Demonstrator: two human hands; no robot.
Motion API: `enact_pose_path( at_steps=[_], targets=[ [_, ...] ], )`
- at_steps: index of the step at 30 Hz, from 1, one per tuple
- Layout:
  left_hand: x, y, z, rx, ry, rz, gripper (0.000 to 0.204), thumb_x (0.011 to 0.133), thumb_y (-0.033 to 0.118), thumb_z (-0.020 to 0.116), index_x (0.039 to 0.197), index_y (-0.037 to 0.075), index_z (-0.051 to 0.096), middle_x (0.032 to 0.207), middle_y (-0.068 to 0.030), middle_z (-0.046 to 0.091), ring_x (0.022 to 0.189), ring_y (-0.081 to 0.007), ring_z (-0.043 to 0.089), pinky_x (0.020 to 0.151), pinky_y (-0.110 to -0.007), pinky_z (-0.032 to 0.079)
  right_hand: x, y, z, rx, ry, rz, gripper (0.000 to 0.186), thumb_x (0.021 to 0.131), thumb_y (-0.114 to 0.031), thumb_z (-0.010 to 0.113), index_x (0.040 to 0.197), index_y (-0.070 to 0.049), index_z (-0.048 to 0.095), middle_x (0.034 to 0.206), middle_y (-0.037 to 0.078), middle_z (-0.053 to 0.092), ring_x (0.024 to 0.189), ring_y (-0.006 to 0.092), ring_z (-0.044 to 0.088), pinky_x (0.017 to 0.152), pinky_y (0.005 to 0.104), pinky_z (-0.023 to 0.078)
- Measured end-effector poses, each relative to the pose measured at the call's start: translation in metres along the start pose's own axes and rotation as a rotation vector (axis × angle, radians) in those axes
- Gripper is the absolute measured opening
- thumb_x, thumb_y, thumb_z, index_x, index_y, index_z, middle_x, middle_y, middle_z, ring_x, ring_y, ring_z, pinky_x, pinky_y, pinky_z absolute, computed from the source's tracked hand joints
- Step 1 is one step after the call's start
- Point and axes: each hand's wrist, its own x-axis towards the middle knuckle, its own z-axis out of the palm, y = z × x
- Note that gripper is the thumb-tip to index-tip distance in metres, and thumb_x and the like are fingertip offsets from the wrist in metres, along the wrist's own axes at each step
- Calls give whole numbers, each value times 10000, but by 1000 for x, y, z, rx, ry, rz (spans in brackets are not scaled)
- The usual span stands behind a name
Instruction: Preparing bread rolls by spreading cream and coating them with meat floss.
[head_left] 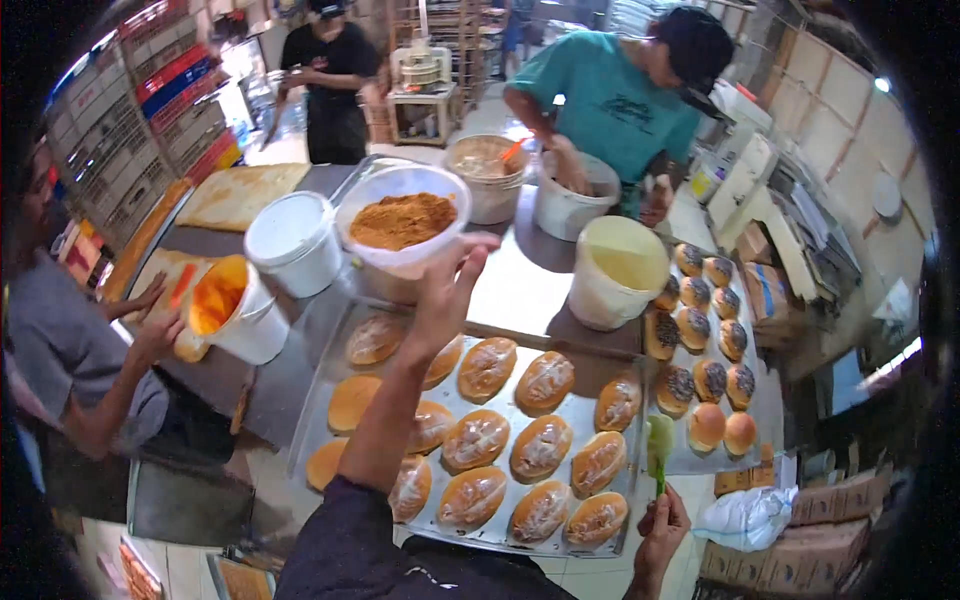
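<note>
My left hand [452, 282] reaches across the tray to the near right side of a white tub [398, 278] of orange-brown crumbs [403, 221]. Its fingers are stretched out, and I see nothing in them. Low on the right, my right hand [663, 528] grips a green spatula [659, 450] upright, pale cream coating its blade. Between my arms lies a metal baking tray [625, 535] of oval buns. Most, like this bun [541, 446], have white cream streaked on top; a bun [354, 402] at the left looks plain. My left forearm hides part of the tray.
A bucket of pale cream [622, 272] stands behind the tray. Dark-topped buns [693, 328] fill another tray at right. A co-worker in teal [612, 110] reaches into a white bucket [577, 212]. At left, another person [95, 340] works beside a bucket of orange filling [238, 310].
</note>
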Motion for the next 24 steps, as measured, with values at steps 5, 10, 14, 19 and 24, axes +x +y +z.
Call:
enact_pose_path(
  at_steps=[5, 10, 14, 19, 24],
  targets=[
    [96, -58, 135, -85, 113, 43, 478, 1009, 399, 415, 1186, -8, 592, 1192, -177, 594, 1147, -314, 527, 1004, -355, 380, 4, 12, -14, 57, 43, 27, 213, 984, -166, 593, 1121, -10, 639, 652, -39, 472, 476, 32, 356, 413, 208, 271],
    [124, -165, 239, 424, 223, -92, 567, 993, 552, 323, 1271, 118, 560, 1410, -161, 449, 1365, -321, 332, 1138, -568, 89, -12, 24, -46, 10, 114, 91, 186, 998, -174, 572, 1108, -30, 611, 655, -42, 462, 479, 29, 346, 405, 206, 259],
    [119, -212, 235, 563, 307, -374, 484, 1013, 506, 321, 1339, 196, 501, 1481, -121, 359, 1415, -325, 234, 1103, -693, -21, -23, 19, -63, -92, 218, 57, 246, 989, -172, 591, 1127, 20, 657, 677, -41, 495, 538, 40, 391, 461, 213, 311],
    [75, -230, 195, 880, 439, -99, 487, 1017, 447, 389, 1333, 92, 497, 1438, -209, 397, 1381, -364, 314, 1125, -636, 121, -18, 31, -69, -77, 282, 169, 235, 990, -161, 577, 1137, 2, 660, 681, -24, 507, 529, 58, 416, 462, 214, 324],
    [-9, -168, 80, 516, 421, -8, 365, 1014, 332, 451, 1212, 47, 563, 1279, -155, 545, 1234, -323, 481, 1057, -452, 323, -6, 24, -37, -100, 169, 90, 247, 981, -191, 594, 1110, 8, 662, 709, -2, 544, 524, 84, 441, 455, 254, 353]
  ],
)
